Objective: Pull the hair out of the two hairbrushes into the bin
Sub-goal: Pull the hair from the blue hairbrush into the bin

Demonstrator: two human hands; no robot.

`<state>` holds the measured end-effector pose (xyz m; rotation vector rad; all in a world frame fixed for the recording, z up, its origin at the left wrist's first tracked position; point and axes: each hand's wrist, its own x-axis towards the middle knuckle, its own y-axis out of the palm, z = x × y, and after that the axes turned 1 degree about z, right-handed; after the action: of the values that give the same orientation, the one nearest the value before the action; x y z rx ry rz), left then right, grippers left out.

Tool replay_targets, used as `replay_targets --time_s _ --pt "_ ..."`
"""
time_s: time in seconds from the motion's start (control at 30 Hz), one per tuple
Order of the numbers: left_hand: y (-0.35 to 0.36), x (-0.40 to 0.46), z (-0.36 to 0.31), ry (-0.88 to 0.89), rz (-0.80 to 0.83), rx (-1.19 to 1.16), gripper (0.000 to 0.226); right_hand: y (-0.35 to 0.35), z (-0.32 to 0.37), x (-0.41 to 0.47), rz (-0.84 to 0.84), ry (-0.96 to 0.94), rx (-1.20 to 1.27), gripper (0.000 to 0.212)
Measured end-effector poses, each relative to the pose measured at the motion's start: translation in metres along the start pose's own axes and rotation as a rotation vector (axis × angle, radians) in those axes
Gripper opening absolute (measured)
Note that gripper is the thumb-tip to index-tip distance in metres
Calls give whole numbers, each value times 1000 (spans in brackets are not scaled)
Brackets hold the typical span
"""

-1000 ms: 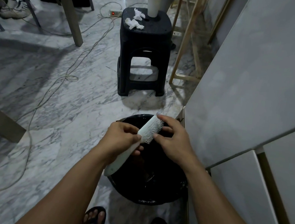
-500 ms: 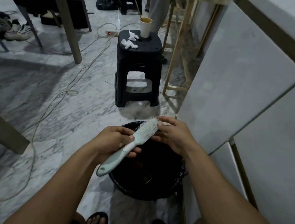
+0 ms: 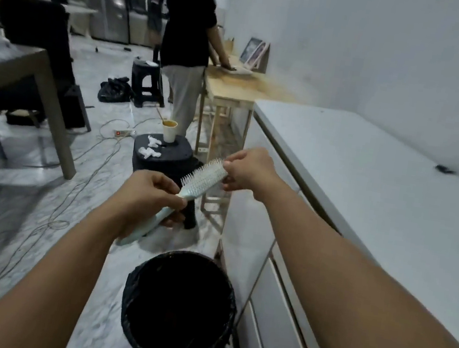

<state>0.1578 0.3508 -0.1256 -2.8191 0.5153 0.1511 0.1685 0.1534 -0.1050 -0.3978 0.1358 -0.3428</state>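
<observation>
Here the pale green hairbrush (image 3: pixel 190 190) is held up in the air in front of the person, slanting from its handle low on the left to its bristled head high on the right, bristles turned up and away. The left hand (image 3: pixel 150 195) is closed around the handle just below the head, thumb on top and fingers curled beneath. The right hand (image 3: pixel 248 167) pinches the far tip of the head between thumb and fingers; whether any hair lies in that pinch is too fine to tell. Both forearms reach forward from the bottom of the view.

Below the brush and nearer the person stands the bin (image 3: pixel 178 308), round, lined with a black bag, its dark mouth open upward; the brush is above and beyond its far rim, not over its centre.

To the right runs a long white counter (image 3: pixel 369 176) with drawer fronts, the bin just beside it. Behind the brush sits a black plastic stool (image 3: pixel 165 162) carrying a paper cup (image 3: pixel 169 131) and crumpled white tissues (image 3: pixel 149 148). Cables trail across the marble floor (image 3: pixel 12 202). Farther back another person (image 3: pixel 185 49) stands at a wooden table (image 3: pixel 234 86).
</observation>
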Motion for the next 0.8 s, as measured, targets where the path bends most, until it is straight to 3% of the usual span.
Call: replay_targets --time_s 0.17,0.3,0.53,0.8 --pt "35 -16 -77 154 64 55 15 -88 52 -32 -182 -97 -253 14" --pt "93 -23 -121 266 90 150 13 -169 57 -69 -274 -111 -380 14" --pt "216 -30 -158 365 272 150 17 -300 20 -120 -391 44 -455 11" --pt "313 -11 -165 435 539 222 26 -376 -34 -131 -455 319 -523 8"
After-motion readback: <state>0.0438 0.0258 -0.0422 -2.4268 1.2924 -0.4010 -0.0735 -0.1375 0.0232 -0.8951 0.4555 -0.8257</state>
